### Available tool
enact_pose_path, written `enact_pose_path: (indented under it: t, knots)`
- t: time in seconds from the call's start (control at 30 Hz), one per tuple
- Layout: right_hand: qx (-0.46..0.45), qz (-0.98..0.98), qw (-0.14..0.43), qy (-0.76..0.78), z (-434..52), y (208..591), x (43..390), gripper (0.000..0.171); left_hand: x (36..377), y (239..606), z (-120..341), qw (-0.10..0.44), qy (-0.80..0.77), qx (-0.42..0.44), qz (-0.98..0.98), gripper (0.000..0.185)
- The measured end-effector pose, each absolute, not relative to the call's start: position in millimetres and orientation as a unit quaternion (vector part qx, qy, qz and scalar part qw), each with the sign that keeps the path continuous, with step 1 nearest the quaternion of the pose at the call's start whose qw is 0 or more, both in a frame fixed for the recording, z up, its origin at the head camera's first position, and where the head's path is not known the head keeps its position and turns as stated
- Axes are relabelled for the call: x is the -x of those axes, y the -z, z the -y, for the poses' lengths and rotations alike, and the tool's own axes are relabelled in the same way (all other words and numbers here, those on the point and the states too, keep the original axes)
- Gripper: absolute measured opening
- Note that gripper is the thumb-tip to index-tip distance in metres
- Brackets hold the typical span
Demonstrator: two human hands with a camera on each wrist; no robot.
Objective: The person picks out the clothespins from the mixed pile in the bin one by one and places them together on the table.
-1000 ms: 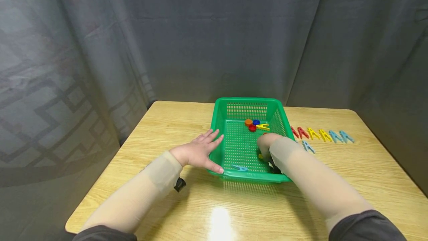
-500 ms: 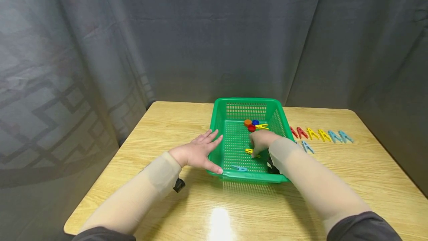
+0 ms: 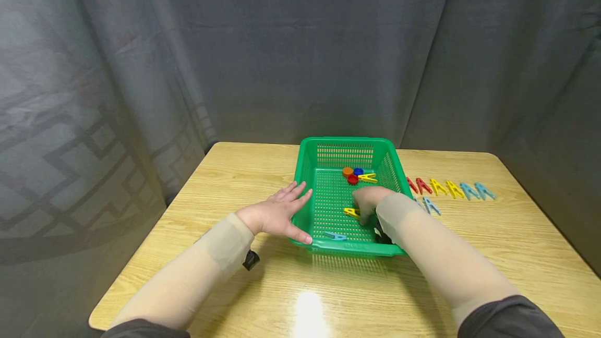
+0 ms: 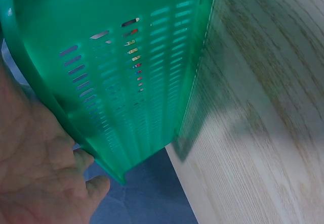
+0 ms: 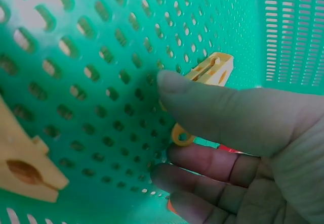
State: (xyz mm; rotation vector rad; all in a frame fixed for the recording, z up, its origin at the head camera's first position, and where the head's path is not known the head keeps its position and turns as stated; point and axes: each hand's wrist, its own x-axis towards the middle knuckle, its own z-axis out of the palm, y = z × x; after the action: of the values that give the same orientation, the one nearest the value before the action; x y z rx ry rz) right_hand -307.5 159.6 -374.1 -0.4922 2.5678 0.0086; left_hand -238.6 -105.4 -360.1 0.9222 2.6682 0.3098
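A green plastic basket [image 3: 347, 247] stands on the table. My left hand [image 3: 278, 214] lies with spread fingers along its left rim, thumb at the near corner. Inside the basket, my right hand [image 3: 371, 201] pinches a yellow clothespin [image 3: 350, 212] between thumb and fingers; in the right wrist view the thumb covers the middle of this clothespin [image 5: 215, 71]. Another yellow clothespin [image 5: 25, 158] lies nearer that camera. Close to the basket's front wall is a light blue clothespin [image 3: 335, 236]. A further yellow clothespin [image 3: 368, 177] lies toward the back.
Orange [image 3: 347, 172], blue [image 3: 358, 171] and red [image 3: 352, 180] bottle caps sit at the basket's far end. Right of the basket, red [image 3: 423, 186], yellow [image 3: 439, 186] and light blue [image 3: 484, 190] clothespins form a row, with a light blue clothespin [image 3: 431, 206] in front.
My right hand has moved left inside the basket, uncovering a yellow clothespin, then shifted slightly back over that clothespin's right end. The left hand stays at the rim.
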Motion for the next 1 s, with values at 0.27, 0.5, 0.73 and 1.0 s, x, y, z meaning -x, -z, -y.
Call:
enact_pose_path:
  t: [0.27,0.5,0.73,1.0]
  knots:
    - [0.185,-0.95,0.251,0.007,-158.4,374.1,308.8,0.023,239.6,360.1,105.5,0.149,-0.103,-0.323,-0.929,0.114]
    - [0.211,-0.955,0.202,0.047,-157.1,371.4,312.1,0.016,239.6,360.0,105.4,0.149,-0.102,-0.32,-0.93,0.114]
    - [0.233,-0.953,0.174,0.091,-157.4,369.4,313.1,0.02,239.5,360.1,105.7,0.148,-0.102,-0.319,-0.931,0.114]
    - [0.257,-0.943,0.16,0.139,-159.3,363.8,313.0,0.021,239.8,360.6,105.9,0.149,-0.104,-0.323,-0.929,0.114]
